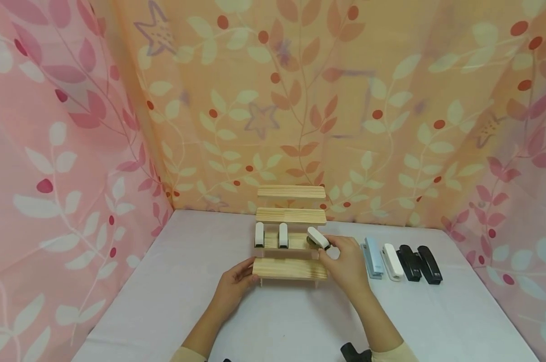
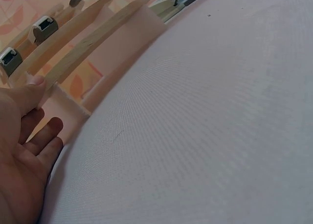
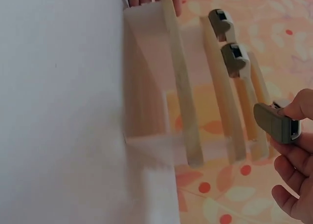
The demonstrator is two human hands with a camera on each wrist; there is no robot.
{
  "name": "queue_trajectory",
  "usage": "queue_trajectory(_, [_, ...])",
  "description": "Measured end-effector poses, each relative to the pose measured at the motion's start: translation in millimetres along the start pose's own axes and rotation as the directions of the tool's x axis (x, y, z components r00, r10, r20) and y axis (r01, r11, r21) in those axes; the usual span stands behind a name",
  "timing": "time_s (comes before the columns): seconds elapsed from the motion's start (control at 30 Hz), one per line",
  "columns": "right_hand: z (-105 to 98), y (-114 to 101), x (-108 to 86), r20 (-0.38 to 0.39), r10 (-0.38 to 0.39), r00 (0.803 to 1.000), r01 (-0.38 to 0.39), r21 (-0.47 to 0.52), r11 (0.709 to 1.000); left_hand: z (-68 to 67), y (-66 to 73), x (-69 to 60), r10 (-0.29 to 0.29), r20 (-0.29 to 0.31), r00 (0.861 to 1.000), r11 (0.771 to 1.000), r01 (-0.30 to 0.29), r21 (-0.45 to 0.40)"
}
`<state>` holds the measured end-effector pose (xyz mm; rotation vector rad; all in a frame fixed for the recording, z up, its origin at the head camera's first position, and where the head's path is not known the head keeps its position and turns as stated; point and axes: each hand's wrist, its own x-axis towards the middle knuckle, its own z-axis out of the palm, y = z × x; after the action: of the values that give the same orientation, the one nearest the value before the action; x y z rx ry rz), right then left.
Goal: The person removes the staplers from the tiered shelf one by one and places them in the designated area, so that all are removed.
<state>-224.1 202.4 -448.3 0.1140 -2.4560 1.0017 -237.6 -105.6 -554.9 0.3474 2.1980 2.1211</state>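
Note:
A tiered wooden rack (image 1: pixel 291 269) with several pale slats stands mid-table. My left hand (image 1: pixel 232 286) grips the left end of its lowest slat; in the left wrist view the thumb (image 2: pixel 34 84) lies on the slat's edge. Two white staplers, one at the left (image 1: pixel 259 235) and one near the middle (image 1: pixel 283 235), stand on the second slat from the bottom. At that slat's right end, my right hand (image 1: pixel 349 264) pinches a third white stapler (image 1: pixel 317 237), which is tilted. The right wrist view shows its grey underside between thumb and fingers. Whether it touches the slat cannot be told.
Right of the rack, a light blue stapler (image 1: pixel 372 257), a white stapler (image 1: pixel 392 262) and two black staplers, one inner (image 1: pixel 410 262) and one outer (image 1: pixel 430 265), lie in a row on the white tablecloth (image 1: pixel 164 301). Patterned curtains (image 1: pixel 273 100) enclose the table's back and sides.

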Motion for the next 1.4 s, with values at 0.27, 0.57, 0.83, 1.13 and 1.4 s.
queue_trajectory(0.27, [-36.6,12.3,-12.0,-0.061,-0.045,0.997,0.043,-0.024,0.999,0.0,-2.8,-0.4,-0.005,-0.005,1.0,1.0,0.005,-0.002])
queue_trajectory(0.57, [-74.3,31.1,-27.3,-0.2,-0.089,0.976,0.083,-0.036,0.996,0.8,-1.9,0.4,0.016,0.005,1.0,1.0,-0.016,-0.002])
queue_trajectory(0.83, [-98.8,54.2,-45.6,-0.224,-0.009,0.975,-0.002,-0.049,0.999,-0.4,-1.9,0.9,0.003,0.005,1.0,1.0,-0.003,-0.009])
queue_trajectory(1.13, [-106.3,85.4,-64.7,-0.219,0.087,0.972,-0.104,-0.069,0.992,-0.9,-3.3,1.4,0.012,0.011,1.0,1.0,-0.012,-0.012])
queue_trajectory(1.4, [-103.9,105.0,-74.4,-0.2,0.147,0.969,-0.171,-0.108,0.979,-0.7,-3.2,1.1,0.01,0.024,1.0,1.0,-0.011,0.013])
